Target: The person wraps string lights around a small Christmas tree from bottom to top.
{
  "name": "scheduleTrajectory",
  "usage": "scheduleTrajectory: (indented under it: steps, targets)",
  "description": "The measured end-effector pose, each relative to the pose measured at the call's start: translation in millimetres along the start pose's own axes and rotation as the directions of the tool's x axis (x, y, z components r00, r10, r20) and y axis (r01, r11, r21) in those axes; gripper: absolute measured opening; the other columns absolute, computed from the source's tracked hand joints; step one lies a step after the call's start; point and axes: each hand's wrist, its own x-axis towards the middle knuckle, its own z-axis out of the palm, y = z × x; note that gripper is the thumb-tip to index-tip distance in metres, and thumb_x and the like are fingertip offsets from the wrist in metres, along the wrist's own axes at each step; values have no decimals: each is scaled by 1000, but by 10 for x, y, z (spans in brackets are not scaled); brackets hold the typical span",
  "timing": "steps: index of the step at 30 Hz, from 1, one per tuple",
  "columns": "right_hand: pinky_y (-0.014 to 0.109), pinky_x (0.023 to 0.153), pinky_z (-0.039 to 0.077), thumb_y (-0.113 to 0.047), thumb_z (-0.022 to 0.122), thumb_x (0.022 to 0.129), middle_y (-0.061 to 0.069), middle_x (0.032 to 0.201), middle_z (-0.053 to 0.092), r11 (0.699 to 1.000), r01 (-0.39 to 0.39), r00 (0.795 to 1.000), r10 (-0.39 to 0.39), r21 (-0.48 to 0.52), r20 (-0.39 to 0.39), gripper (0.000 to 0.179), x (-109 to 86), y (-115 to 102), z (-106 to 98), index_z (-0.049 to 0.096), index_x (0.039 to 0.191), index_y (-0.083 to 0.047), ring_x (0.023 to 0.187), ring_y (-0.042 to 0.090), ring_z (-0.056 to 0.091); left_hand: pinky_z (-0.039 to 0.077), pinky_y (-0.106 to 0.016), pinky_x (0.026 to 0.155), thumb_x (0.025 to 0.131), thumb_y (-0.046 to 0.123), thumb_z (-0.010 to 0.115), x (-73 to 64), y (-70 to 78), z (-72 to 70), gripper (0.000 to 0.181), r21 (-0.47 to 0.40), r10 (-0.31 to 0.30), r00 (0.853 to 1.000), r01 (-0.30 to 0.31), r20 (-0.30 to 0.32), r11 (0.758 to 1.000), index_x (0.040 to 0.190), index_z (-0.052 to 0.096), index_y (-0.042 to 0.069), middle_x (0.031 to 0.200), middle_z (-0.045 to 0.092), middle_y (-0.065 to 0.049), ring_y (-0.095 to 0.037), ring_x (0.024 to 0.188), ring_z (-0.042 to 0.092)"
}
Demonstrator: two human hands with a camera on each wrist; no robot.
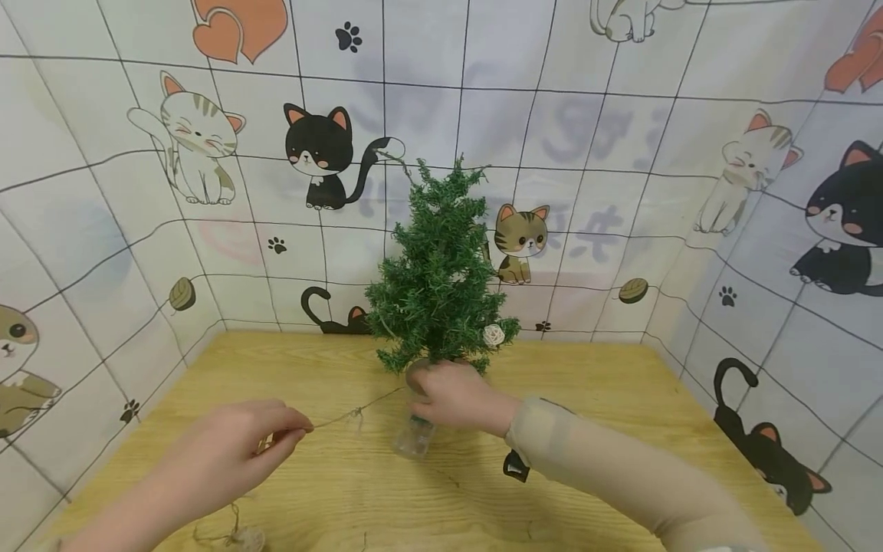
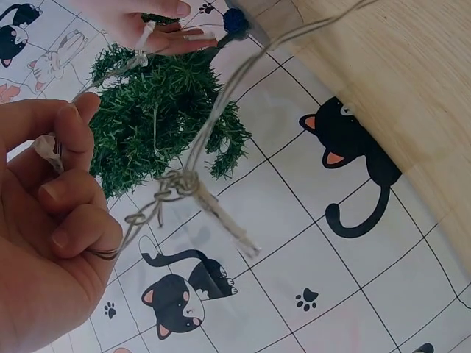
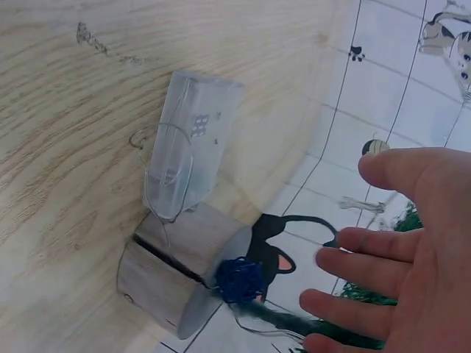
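Observation:
A small green artificial Christmas tree (image 1: pixel 441 268) stands on a wooden stump base (image 3: pixel 173 272). My left hand (image 1: pixel 234 445) pinches a thin knotted cord (image 2: pixel 176 184) between thumb and curled fingers, left of the tree. The cord stretches across toward my right hand (image 1: pixel 458 395), in front of the base. In the right wrist view, that hand's fingers are spread and straight beside the trunk. A blue woven ball (image 3: pixel 240 279) sits where trunk meets base. A clear plastic box (image 3: pixel 193 140) lies against the base, with a thin wire looped over it. One white woven ball (image 1: pixel 494 335) hangs low on the tree's right.
At the table's (image 1: pixel 310 491) lower left lies a pale disc (image 1: pixel 250 539) with a loop of string. Something small and black (image 1: pixel 516 466) shows beneath the right sleeve. A cat-patterned cloth (image 1: pixel 428 107) surrounds the table at the back and sides.

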Motion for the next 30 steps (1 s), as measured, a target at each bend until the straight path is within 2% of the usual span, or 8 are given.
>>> scheduleTrajectory:
  steps: [2,8,13,17,19,22,25,30]
  targets:
    - [25,55,47,-39,61,92,-9,84,59,999,-9,1000,9,35,14,29,45,-2,32,64,109,-15,68,7,55,46,-21,58,88,11,69,1,-4,4,18,-8,-8,1000,8,5,1000,94,71,28,84,58,27,9,70,51]
    - [25,60,49,-41,65,89,-7,83,57,996,-53,996,48,77,71,42,169,-65,51,61,115,-9,67,7,54,44,-21,56,89,11,69,5,-8,11,18,-11,-12,1000,12,8,1000,94,71,28,84,59,27,8,67,49]
    - [27,67,52,-47,64,89,-1,99,66,992,-105,991,98,74,93,61,277,-120,66,52,135,-7,77,10,61,44,-21,56,89,11,69,-2,-24,12,17,-7,-17,1000,17,-1,1000,94,72,27,84,59,27,9,67,49]
    - [24,61,52,-45,65,89,5,111,67,987,-128,987,118,94,108,66,378,-162,75,48,139,-7,80,13,64,47,-22,58,89,12,68,-20,-41,-5,16,2,-28,1000,28,-1,1000,95,72,26,87,62,24,8,72,53]
    - [23,62,52,-44,66,89,7,116,66,984,-136,986,124,111,107,67,414,-191,50,47,141,-6,84,14,65,48,-22,59,89,12,68,-31,-49,-17,16,11,-34,999,34,-10,999,95,72,26,88,64,23,7,73,54]
    - [24,65,52,-43,66,89,7,118,66,979,-151,987,143,137,71,63,429,-232,-37,50,138,-6,87,14,65,47,-22,58,89,12,69,-43,-62,-40,16,17,-41,999,42,-28,999,96,73,26,88,65,22,8,72,53]
    - [24,64,52,-41,64,90,3,115,67,977,-149,989,150,152,2,53,402,-272,-166,56,132,-9,79,10,63,45,-21,56,89,12,69,-65,-71,-73,18,13,-62,997,63,-38,998,97,73,28,89,64,23,8,69,51]
    - [20,60,48,-33,67,91,-4,105,70,991,-77,987,91,106,-130,32,296,-323,-379,66,117,-14,72,3,61,46,-22,57,89,16,70,-121,-91,-135,16,29,-106,993,107,-45,994,97,72,30,91,66,21,7,72,54]
